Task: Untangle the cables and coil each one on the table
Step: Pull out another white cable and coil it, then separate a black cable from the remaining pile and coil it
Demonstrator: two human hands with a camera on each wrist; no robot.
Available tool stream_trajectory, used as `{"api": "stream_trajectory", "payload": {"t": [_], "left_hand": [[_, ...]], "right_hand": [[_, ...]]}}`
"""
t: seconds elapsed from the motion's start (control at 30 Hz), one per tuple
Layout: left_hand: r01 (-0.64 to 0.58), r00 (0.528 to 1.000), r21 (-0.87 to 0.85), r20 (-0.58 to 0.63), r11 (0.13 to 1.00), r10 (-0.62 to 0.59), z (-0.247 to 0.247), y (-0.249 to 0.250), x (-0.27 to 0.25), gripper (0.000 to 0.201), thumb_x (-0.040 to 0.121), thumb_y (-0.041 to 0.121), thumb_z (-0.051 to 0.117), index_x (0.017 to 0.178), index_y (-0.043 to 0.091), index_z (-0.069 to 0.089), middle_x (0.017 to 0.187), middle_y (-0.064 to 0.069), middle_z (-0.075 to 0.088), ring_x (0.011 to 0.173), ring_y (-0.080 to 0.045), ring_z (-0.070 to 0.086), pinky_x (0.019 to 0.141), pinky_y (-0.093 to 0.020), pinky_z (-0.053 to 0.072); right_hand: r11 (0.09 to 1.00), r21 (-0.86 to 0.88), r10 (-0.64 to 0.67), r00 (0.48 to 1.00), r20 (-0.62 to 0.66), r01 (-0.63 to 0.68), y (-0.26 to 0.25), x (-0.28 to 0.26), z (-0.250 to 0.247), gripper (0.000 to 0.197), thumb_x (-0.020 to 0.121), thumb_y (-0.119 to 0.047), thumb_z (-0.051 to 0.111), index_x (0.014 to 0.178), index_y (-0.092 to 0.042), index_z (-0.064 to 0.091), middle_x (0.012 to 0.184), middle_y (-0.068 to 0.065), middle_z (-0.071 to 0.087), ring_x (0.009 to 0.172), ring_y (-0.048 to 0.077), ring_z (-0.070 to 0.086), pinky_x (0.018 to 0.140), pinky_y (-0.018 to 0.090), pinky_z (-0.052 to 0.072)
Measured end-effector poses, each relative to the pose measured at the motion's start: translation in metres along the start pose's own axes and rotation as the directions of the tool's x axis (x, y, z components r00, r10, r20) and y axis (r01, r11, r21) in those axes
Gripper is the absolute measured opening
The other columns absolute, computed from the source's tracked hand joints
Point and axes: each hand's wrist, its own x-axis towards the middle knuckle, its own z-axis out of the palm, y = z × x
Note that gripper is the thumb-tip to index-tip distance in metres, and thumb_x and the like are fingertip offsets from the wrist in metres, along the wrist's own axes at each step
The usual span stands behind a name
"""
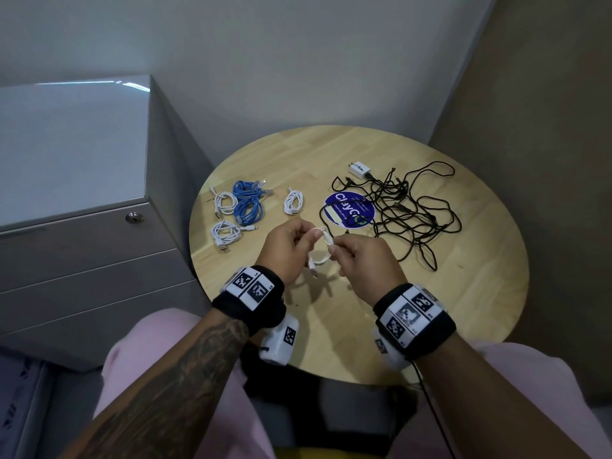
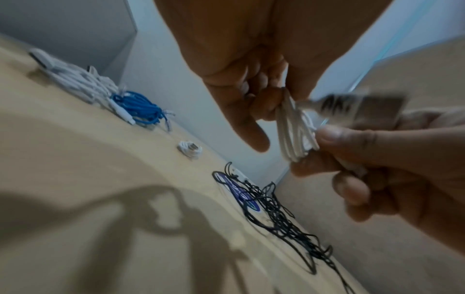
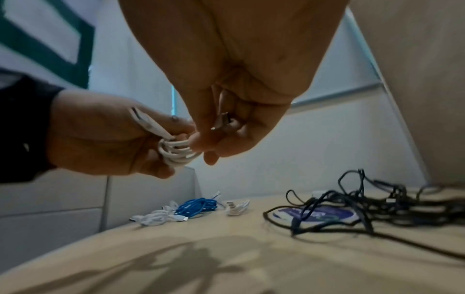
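Winding a white cable (image 1: 318,247) above the table's (image 1: 463,293) near middle: left grip (image 1: 287,251) curled round the loops, right grip (image 1: 366,260) pinching the plug end. Already coiled by the left edge: three white cables (image 1: 226,203) and blue ones (image 1: 246,203). Left to do, judging by this: the black tangle (image 1: 404,210) toward the right edge.

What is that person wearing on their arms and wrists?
Each wrist carries a black band with white tiles printed in black-and-white square codes, and a white box hangs below. The left forearm is tattooed, the arms are bare, and a thin black cord trails from the right band.
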Motion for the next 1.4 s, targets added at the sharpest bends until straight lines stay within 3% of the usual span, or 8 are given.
{"api": "stream_trajectory", "payload": {"t": [0.17,0.3,0.43,0.7,0.9,1.07,1.2,1.4], "left_hand": [[0.03,1.0,0.132,-0.005,0.991,-0.03,-0.007,-0.009,0.007,0.016,0.096,0.027,0.061,0.084,0.017,0.065,0.057,0.002,0.057,0.043,-0.007,0.051,0.055,-0.032,0.05],[-0.025,0.995,0.104,0.098,0.994,0.015,-0.01,-0.007,0.006,0.006,0.096,0.021,0.06,0.095,0.021,0.067,0.059,0.001,0.056,0.048,-0.008,0.051,0.056,-0.027,0.047],[-0.139,0.96,0.276,0.274,0.951,0.061,-0.013,-0.007,0.003,0.025,0.095,0.021,0.061,0.116,0.033,0.067,0.069,0.006,0.065,0.066,-0.014,0.059,0.071,-0.03,0.051],[-0.029,0.994,0.213,0.112,0.977,0.005,-0.017,-0.011,0.009,0.016,0.096,0.02,0.059,0.101,0.027,0.072,0.056,0.011,0.057,0.047,-0.006,0.05,0.056,-0.026,0.046],[0.057,0.997,0.161,0.044,0.985,-0.064,-0.024,-0.019,0.018,0.017,0.094,0.013,0.063,0.106,0.019,0.072,0.059,0.002,0.06,0.041,-0.003,0.049,0.046,-0.018,0.04],[0.175,0.984,0.391,-0.039,0.904,-0.174,-0.038,-0.033,0.052,0.017,0.091,0.029,0.066,0.106,0.022,0.063,0.076,0.002,0.069,0.062,-0.014,0.064,0.067,-0.029,0.053],[0.273,0.962,0.485,-0.12,0.831,-0.246,-0.036,-0.05,0.074,0.011,0.088,0.029,0.068,0.092,0.019,0.063,0.086,-0.005,0.07,0.077,-0.026,0.068,0.077,-0.038,0.057],[0.407,0.907,0.532,-0.144,0.742,-0.395,-0.023,-0.059,0.081,0.036,0.092,0.023,0.06,0.126,0.012,0.061,0.111,-0.014,0.069,0.099,-0.033,0.067,0.089,-0.042,0.055]], "right_hand": [[0.913,-0.359,-0.216,0.976,-0.018,0.196,-0.003,0.002,-0.007,0.019,0.098,-0.031,0.06,0.094,-0.018,0.072,0.07,0.004,0.068,0.066,0.03,0.061,0.056,0.036,0.047],[0.945,-0.291,-0.179,0.98,-0.087,0.147,0.002,0.002,-0.011,0.014,0.095,-0.031,0.064,0.092,-0.021,0.073,0.07,0.002,0.069,0.066,0.028,0.063,0.058,0.037,0.05],[0.952,-0.281,-0.164,0.979,-0.124,0.123,0.005,0.002,-0.014,0.011,0.093,-0.032,0.066,0.093,-0.024,0.073,0.072,0.0,0.071,0.068,0.026,0.065,0.059,0.036,0.051],[0.929,-0.346,-0.175,0.98,-0.098,0.131,-0.004,-0.004,0.001,0.011,0.094,-0.035,0.065,0.097,-0.027,0.072,0.071,-0.002,0.069,0.069,0.025,0.065,0.058,0.029,0.035],[0.931,-0.349,-0.124,0.992,-0.017,0.11,-0.007,0.003,0.016,0.014,0.096,-0.037,0.061,0.104,-0.028,0.068,0.08,-0.002,0.072,0.075,0.023,0.066,0.06,0.03,0.037],[0.976,-0.216,0.045,0.967,0.252,0.011,0.012,0.016,0.009,0.034,0.093,-0.037,0.065,0.126,-0.033,0.059,0.111,-0.016,0.066,0.094,0.011,0.064,0.082,0.033,0.054],[0.975,-0.157,0.187,0.967,0.172,-0.16,0.044,0.044,-0.021,0.023,0.092,-0.037,0.068,0.114,-0.035,0.063,0.107,-0.018,0.063,0.089,0.004,0.061,0.079,0.032,0.053],[0.911,-0.341,0.269,0.961,0.067,-0.231,0.09,0.071,-0.041,0.036,0.09,-0.036,0.07,0.122,-0.024,0.061,0.129,0.002,0.058,0.115,0.021,0.055,0.094,0.032,0.047]]}}
